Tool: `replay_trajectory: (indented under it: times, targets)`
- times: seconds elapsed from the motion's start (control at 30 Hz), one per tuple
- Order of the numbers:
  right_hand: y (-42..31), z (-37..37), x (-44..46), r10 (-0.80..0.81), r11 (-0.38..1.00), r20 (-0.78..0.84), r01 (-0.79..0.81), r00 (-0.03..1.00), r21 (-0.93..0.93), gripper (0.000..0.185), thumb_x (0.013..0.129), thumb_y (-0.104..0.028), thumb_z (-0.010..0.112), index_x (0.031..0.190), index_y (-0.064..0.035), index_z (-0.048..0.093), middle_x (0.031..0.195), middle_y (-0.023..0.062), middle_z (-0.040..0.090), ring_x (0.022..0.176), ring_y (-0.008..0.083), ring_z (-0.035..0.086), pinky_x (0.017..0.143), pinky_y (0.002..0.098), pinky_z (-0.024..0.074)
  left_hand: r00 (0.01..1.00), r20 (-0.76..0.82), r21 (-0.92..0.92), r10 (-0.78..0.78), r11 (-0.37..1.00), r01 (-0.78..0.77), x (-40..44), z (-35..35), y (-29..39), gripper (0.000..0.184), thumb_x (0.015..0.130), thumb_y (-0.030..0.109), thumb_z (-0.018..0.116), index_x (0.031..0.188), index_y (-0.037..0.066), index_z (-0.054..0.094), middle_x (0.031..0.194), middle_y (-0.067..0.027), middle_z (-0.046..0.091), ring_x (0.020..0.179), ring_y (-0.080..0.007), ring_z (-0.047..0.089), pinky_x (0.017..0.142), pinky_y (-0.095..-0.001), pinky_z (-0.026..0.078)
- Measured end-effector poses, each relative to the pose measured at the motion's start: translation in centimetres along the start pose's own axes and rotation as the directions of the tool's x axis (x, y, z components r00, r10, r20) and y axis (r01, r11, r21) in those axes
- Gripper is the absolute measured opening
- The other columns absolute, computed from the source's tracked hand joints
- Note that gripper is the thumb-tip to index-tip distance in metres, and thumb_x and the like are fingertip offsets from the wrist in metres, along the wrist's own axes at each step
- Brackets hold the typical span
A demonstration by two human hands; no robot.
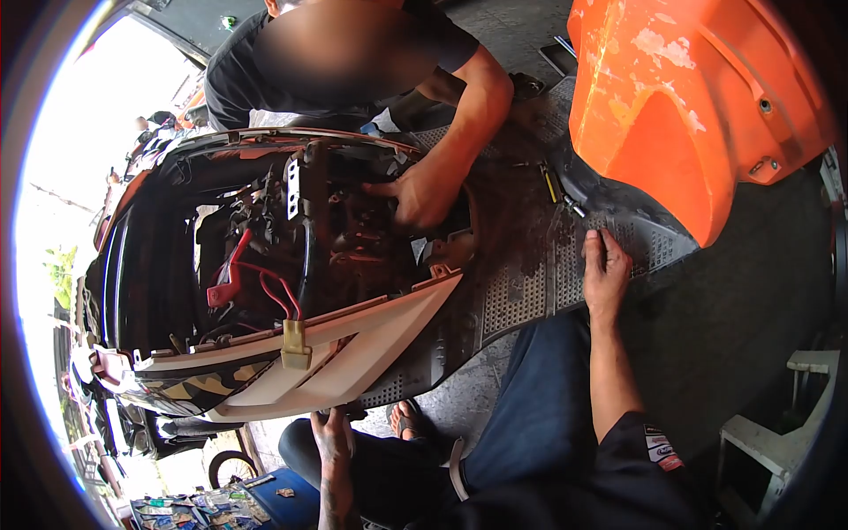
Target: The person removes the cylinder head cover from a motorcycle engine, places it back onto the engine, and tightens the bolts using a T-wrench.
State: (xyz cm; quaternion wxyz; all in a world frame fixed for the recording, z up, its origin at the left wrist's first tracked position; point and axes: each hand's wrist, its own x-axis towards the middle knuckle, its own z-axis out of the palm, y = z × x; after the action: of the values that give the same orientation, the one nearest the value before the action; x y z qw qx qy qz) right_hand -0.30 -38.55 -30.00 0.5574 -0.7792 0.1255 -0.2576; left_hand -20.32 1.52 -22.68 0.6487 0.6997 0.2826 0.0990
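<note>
A scooter body (309,221) lies open at the left, with its inner parts, a red cable (231,274) and a pale connector (296,346) showing. My left hand (333,435) is at the lower edge of the white side panel (389,340); its fingertips are partly hidden there. On the edge of the black ribbed footboard (521,296) rests my right hand (606,269), fingers slightly apart and holding nothing visible. Just above it on the footboard are a yellow-handled tool (552,184) and a metal socket piece (574,208).
Across the scooter a person in a dark shirt (234,75) reaches one hand (420,194) into the open body. A large orange panel (654,115) stands at the upper right. A pale stand (764,433) is at the lower right, and a blue surface with stickers (296,503) at the bottom left.
</note>
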Motion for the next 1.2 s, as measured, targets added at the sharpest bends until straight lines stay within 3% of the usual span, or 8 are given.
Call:
replay_trajectory:
  times: [0.1, 0.17, 0.3, 0.37, 0.7, 0.77, 0.87, 1.2]
  targets:
    - [0.1, 0.1, 0.0, -0.001, 1.0, -0.017, 0.001, 1.0, -0.011, 0.032, 0.092, -0.025, 0.054, 0.08, 0.0048, 0.058, 0.059, 0.016, 0.052, 0.054, 0.0227, 0.052, 0.055, 0.0356, 0.0413, 0.967, 0.055, 0.343, 0.247, 0.905, -0.251, 0.5, -1.2, -1.5, 0.027, 0.094, 0.014, 0.054, 0.112, -0.006, 0.049, 0.097, -0.015, 0.056, 0.075, -0.0232, 0.061, 0.065, -0.0349, 0.052]
    - [0.2, 0.0, 0.0, 0.025, 1.0, 0.009, -0.025, 1.0, 0.017, 0.032, 0.091, -0.025, 0.055, 0.08, 0.005, 0.058, 0.06, 0.0159, 0.053, 0.055, 0.0225, 0.053, 0.055, 0.0357, 0.0418, 0.999, 0.028, 0.111, 0.033, 0.993, -0.036, -0.1, 0.4, 0.5, 0.028, 0.093, 0.012, 0.055, 0.113, -0.006, 0.049, 0.098, -0.0151, 0.056, 0.077, -0.0233, 0.061, 0.066, -0.0349, 0.052]
    - [-0.2, 0.2, 0.0, -0.054, 0.998, -0.064, 0.051, 0.996, -0.04, 0.031, 0.091, -0.024, 0.055, 0.08, 0.0047, 0.057, 0.059, 0.0142, 0.053, 0.054, 0.0222, 0.053, 0.055, 0.0352, 0.0419, 0.98, 0.076, 0.291, 0.183, 0.936, -0.197, 0.4, -1.2, -1.3, 0.033, 0.092, 0.014, 0.056, 0.115, -0.006, 0.044, 0.095, -0.0139, 0.058, 0.077, -0.0227, 0.061, 0.066, -0.0358, 0.052]
    - [-0.7, -0.1, 0.0, 0.008, 1.0, -0.014, -0.008, 1.0, 0.01, 0.031, 0.091, -0.024, 0.056, 0.08, 0.0048, 0.057, 0.059, 0.0133, 0.054, 0.054, 0.0219, 0.053, 0.056, 0.0351, 0.0421, 1.0, -0.016, -0.088, -0.018, 0.996, 0.017, -0.1, 0.7, 0.6, 0.028, 0.09, 0.007, 0.057, 0.115, -0.004, 0.051, 0.098, -0.0145, 0.056, 0.079, -0.0246, 0.061, 0.068, -0.0368, 0.053]
    - [-0.3, 0.1, -0.1, -0.013, 1.0, -0.004, 0.013, 1.0, 0.011, 0.031, 0.094, -0.023, 0.052, 0.072, -0.0008, 0.053, 0.058, 0.0001, 0.047, 0.057, 0.009, 0.043, 0.054, 0.0273, 0.036, 0.988, 0.041, 0.22, 0.151, 0.963, -0.156, 0.1, -0.6, -0.5, 0.027, 0.087, 0.005, 0.06, 0.114, 0.0, 0.056, 0.1, -0.0153, 0.056, 0.082, -0.0267, 0.061, 0.071, -0.0362, 0.051]
    - [-0.4, 0.3, -0.1, -0.016, 0.999, -0.029, 0.017, 0.999, 0.041, 0.031, 0.094, -0.023, 0.052, 0.072, -0.0009, 0.052, 0.059, -0.0004, 0.046, 0.057, 0.0085, 0.043, 0.054, 0.0268, 0.0358, 0.998, -0.003, -0.165, -0.058, 0.985, 0.057, 0.0, -0.1, 0.1, 0.03, 0.085, -0.003, 0.059, 0.114, 0.006, 0.062, 0.104, -0.017, 0.054, 0.088, -0.0302, 0.06, 0.074, -0.0372, 0.051]
    - [0.2, 0.3, -0.1, -0.027, 0.999, -0.045, 0.029, 0.999, 0.034, 0.032, 0.092, -0.024, 0.054, 0.076, 0.0033, 0.053, 0.057, 0.0136, 0.047, 0.052, 0.0202, 0.042, 0.053, 0.0342, 0.0385, 0.997, -0.005, 0.093, 0.077, 0.993, -0.076, 0.4, -1.6, -1.6, 0.032, 0.084, -0.004, 0.059, 0.114, 0.006, 0.061, 0.103, -0.0179, 0.055, 0.091, -0.0316, 0.059, 0.074, -0.0373, 0.05]
    - [-0.1, 0.1, 0.0, -0.012, 1.0, -0.02, 0.013, 1.0, 0.027, 0.032, 0.092, -0.024, 0.054, 0.075, 0.0029, 0.053, 0.058, 0.0133, 0.047, 0.052, 0.0205, 0.042, 0.053, 0.0347, 0.0384, 0.993, -0.008, 0.2, 0.116, 0.973, -0.112, 0.8, -2.7, -2.6, 0.038, 0.08, -0.011, 0.057, 0.113, 0.004, 0.062, 0.106, -0.0199, 0.053, 0.093, -0.0343, 0.059, 0.077, -0.0392, 0.05]
